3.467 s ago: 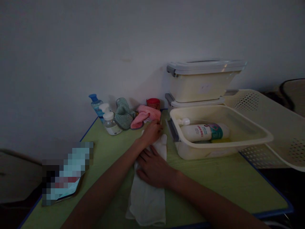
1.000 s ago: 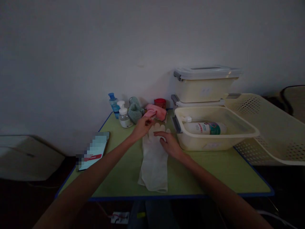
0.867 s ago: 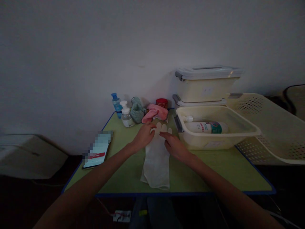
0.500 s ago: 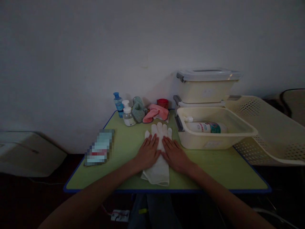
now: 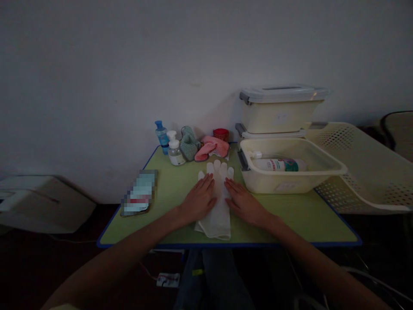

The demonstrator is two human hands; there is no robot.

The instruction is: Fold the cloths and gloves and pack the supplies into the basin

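Observation:
A pair of white rubber gloves (image 5: 217, 202) lies flat on the green table (image 5: 290, 219), fingers pointing toward the wall. My left hand (image 5: 199, 199) rests flat on the gloves' left side, fingers stretched out. My right hand (image 5: 244, 203) lies flat on the right side, fingers also spread. Neither hand grips anything.
At the table's back stand a blue bottle (image 5: 161, 136), a white pump bottle (image 5: 176, 152), a green cloth (image 5: 188, 144), a pink cloth (image 5: 213, 147) and a red cup (image 5: 221, 134). An open tub (image 5: 290, 183) holds a lying bottle (image 5: 277, 164); lidded boxes (image 5: 280, 110) and a perforated basket (image 5: 361, 163) sit behind. A blurred packet (image 5: 139, 198) lies left.
My hands moved from the gloves' fingertips back to the middle and now lie flat on either side. The view has pulled back from the table.

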